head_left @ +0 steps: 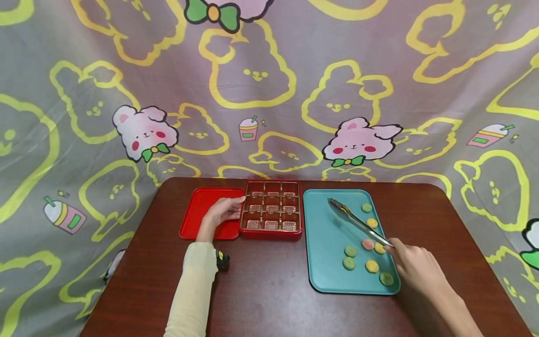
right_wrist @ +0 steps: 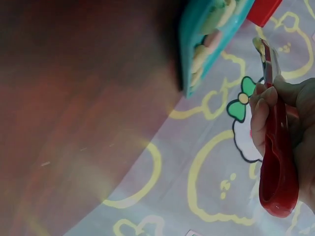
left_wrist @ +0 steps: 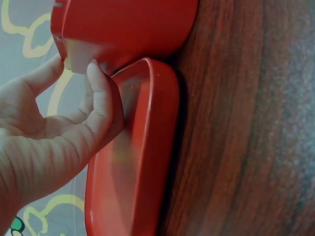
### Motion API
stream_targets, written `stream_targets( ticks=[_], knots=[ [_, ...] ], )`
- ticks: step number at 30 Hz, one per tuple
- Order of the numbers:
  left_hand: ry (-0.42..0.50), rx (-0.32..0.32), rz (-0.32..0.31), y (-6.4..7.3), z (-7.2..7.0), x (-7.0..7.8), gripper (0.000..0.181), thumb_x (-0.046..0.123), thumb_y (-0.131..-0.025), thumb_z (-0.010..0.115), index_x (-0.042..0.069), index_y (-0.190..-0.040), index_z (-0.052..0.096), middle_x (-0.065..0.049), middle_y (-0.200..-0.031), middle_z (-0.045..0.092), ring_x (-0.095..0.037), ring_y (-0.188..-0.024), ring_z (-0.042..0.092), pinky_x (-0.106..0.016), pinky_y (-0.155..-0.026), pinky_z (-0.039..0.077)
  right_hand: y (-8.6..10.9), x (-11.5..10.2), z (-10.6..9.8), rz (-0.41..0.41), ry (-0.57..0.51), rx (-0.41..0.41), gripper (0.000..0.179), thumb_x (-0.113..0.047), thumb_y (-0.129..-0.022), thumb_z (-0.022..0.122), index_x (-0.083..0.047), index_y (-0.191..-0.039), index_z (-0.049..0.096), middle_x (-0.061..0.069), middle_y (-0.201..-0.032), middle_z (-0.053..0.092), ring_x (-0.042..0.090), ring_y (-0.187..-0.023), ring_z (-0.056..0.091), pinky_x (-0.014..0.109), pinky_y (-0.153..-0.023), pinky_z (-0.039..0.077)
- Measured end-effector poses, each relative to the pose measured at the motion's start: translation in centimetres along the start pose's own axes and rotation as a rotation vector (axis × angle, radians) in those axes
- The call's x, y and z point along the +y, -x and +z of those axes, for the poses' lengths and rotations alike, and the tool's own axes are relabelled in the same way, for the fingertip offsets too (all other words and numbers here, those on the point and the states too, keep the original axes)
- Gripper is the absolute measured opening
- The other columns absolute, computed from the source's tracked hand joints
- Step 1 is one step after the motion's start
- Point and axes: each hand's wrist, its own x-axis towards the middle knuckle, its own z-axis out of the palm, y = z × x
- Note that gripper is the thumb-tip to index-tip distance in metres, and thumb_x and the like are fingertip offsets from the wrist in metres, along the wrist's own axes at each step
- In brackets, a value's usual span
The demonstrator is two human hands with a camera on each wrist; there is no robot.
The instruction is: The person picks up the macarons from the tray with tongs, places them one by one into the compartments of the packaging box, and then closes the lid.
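Note:
A red box (head_left: 241, 232) with a divided tray of gold-edged compartments stands at mid-table. At its left side, my left hand (head_left: 225, 210) holds the wall, fingertips at the rim and thumb against the outside in the left wrist view. Over the blue tray (head_left: 324, 262), my right hand (head_left: 414, 262) grips metal tongs (head_left: 358, 222) by their red handle (right_wrist: 278, 167). The tongs point to the far left, above the tray. Several small round cookies (head_left: 372, 266), green, yellow and pink, lie mostly along the tray's right side. Fingers and handle overlap the tray's right edge.
A shallow red lid (head_left: 198, 210) lies left of the box, beneath my left hand. The brown wooden table (head_left: 265, 290) ends at a patterned curtain (head_left: 286, 84) behind and at the sides. A dark wrist strap (head_left: 222, 260) sits on my left sleeve.

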Motion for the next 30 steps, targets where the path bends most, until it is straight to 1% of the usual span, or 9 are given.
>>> stream_targets(
  ticks=[2,5,6,11,14,19,21,23,30],
  knots=[
    [-0.003,0.000,-0.004,0.0,-0.1,0.0,0.026,0.025,-0.102,0.065,0.000,-0.103,0.063,-0.006,-0.087,0.060,-0.015,-0.076,0.058,-0.025,-0.069,0.057,-0.9,-0.2,0.0,-0.008,-0.001,-0.008,0.014,-0.004,-0.093,0.074,-0.003,-0.100,0.061,-0.013,-0.058,0.033,0.007,-0.050,0.032,0.029,-0.045,0.028],
    [0.001,0.011,-0.016,-0.1,-0.1,0.1,0.028,0.027,-0.102,0.067,0.000,-0.104,0.062,-0.006,-0.087,0.059,-0.014,-0.077,0.057,-0.024,-0.070,0.057,-2.2,-0.6,0.3,-0.024,-0.007,-0.010,0.012,-0.009,-0.098,0.070,-0.004,-0.097,0.059,-0.012,-0.057,0.031,0.007,-0.050,0.030,0.028,-0.044,0.028],
    [0.001,0.012,-0.018,-0.1,-0.2,0.1,0.028,0.028,-0.101,0.067,0.000,-0.104,0.062,-0.006,-0.087,0.059,-0.014,-0.077,0.057,-0.024,-0.070,0.057,-2.6,-0.8,0.3,-0.034,-0.010,-0.007,0.014,-0.013,-0.102,0.066,-0.004,-0.096,0.058,-0.012,-0.058,0.030,0.006,-0.050,0.030,0.027,-0.044,0.027],
    [0.000,0.017,-0.024,0.0,-0.1,0.2,0.030,0.028,-0.101,0.067,-0.001,-0.104,0.062,-0.005,-0.086,0.059,-0.015,-0.077,0.057,-0.024,-0.069,0.057,-4.1,-1.3,1.1,-0.098,-0.026,0.039,0.024,-0.022,-0.108,0.058,-0.005,-0.091,0.055,-0.011,-0.057,0.028,0.005,-0.049,0.028,0.025,-0.042,0.026],
    [-0.006,0.012,-0.021,0.1,-0.1,0.2,0.030,0.029,-0.101,0.067,-0.001,-0.103,0.061,-0.006,-0.088,0.058,-0.015,-0.078,0.058,-0.024,-0.069,0.057,-4.8,-1.7,1.4,-0.104,-0.034,0.028,0.023,-0.021,-0.107,0.059,-0.005,-0.092,0.056,-0.010,-0.056,0.028,0.005,-0.048,0.028,0.024,-0.041,0.026],
    [-0.001,0.004,-0.019,-0.1,-0.1,0.2,0.030,0.029,-0.101,0.067,-0.001,-0.102,0.062,-0.007,-0.089,0.059,-0.016,-0.078,0.059,-0.025,-0.069,0.057,-6.2,-2.5,1.8,-0.064,-0.065,-0.024,0.013,-0.009,-0.100,0.068,-0.001,-0.095,0.059,-0.010,-0.055,0.032,0.005,-0.047,0.030,0.024,-0.042,0.027],
    [0.005,0.002,-0.020,-0.2,-0.2,0.1,0.030,0.029,-0.101,0.067,0.000,-0.101,0.062,-0.007,-0.089,0.059,-0.016,-0.077,0.058,-0.025,-0.069,0.057,-6.8,-2.8,2.2,-0.066,-0.072,-0.017,0.013,-0.003,-0.094,0.073,0.000,-0.095,0.060,-0.009,-0.055,0.033,0.006,-0.046,0.030,0.024,-0.041,0.028],
    [0.006,0.003,-0.021,-0.2,-0.2,0.0,0.029,0.029,-0.101,0.067,0.000,-0.100,0.062,-0.006,-0.088,0.059,-0.016,-0.077,0.058,-0.025,-0.069,0.057,-7.4,-3.1,2.6,-0.078,-0.069,0.001,0.014,-0.002,-0.092,0.074,0.001,-0.095,0.060,-0.008,-0.055,0.035,0.007,-0.045,0.031,0.026,-0.040,0.029],
    [0.009,0.013,-0.026,-0.3,-0.1,-0.2,0.028,0.029,-0.102,0.067,0.001,-0.099,0.063,-0.005,-0.084,0.060,-0.015,-0.076,0.058,-0.025,-0.069,0.057,-9.1,-3.9,4.4,-0.113,-0.054,0.041,0.017,-0.003,-0.092,0.074,0.000,-0.093,0.058,-0.003,-0.054,0.036,0.013,-0.043,0.036,0.032,-0.038,0.033]
  ],
)
